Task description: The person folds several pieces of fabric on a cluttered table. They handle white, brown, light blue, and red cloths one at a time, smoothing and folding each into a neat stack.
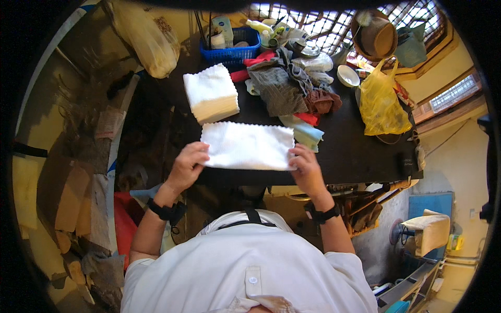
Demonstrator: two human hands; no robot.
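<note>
A white cloth with scalloped edges, folded into a wide rectangle, is stretched between my hands at the near edge of the dark table. My left hand pinches its left end, and my right hand grips its right end near the lower corner. Just beyond the cloth, to the left, stands a stack of folded white cloths with similar scalloped edges. A light blue cloth lies behind the right end of the held cloth.
Crumpled grey and dark cloths are heaped at the back middle. Behind them stand a blue plastic basket and several bottles. A white bowl and a yellow plastic bag sit at the right. A filled plastic bag is at the upper left.
</note>
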